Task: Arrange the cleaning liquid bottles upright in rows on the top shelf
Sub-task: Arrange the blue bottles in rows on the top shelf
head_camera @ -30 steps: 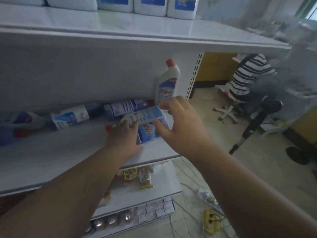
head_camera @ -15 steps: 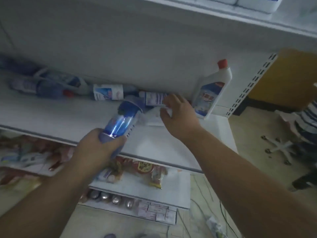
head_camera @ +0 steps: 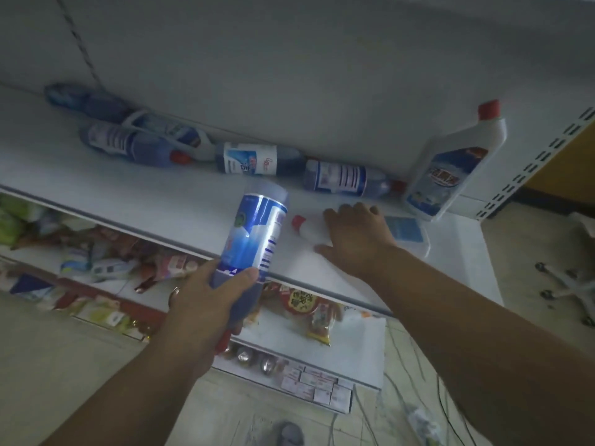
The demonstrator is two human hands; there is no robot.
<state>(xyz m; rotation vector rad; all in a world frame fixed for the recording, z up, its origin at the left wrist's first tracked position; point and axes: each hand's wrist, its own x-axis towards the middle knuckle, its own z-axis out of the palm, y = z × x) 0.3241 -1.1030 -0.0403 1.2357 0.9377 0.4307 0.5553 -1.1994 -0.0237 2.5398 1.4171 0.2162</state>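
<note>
pale tiled floor (head_camera: 80, 375), white shelving (head_camera: 135, 201), dim light

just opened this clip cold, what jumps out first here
The left hand holds a blue bottle base-up, in front of the shelf edge. The right hand rests on a white bottle lying flat. Behind, several bottles lie tipped; one white bottle stands at the right end.
</note>
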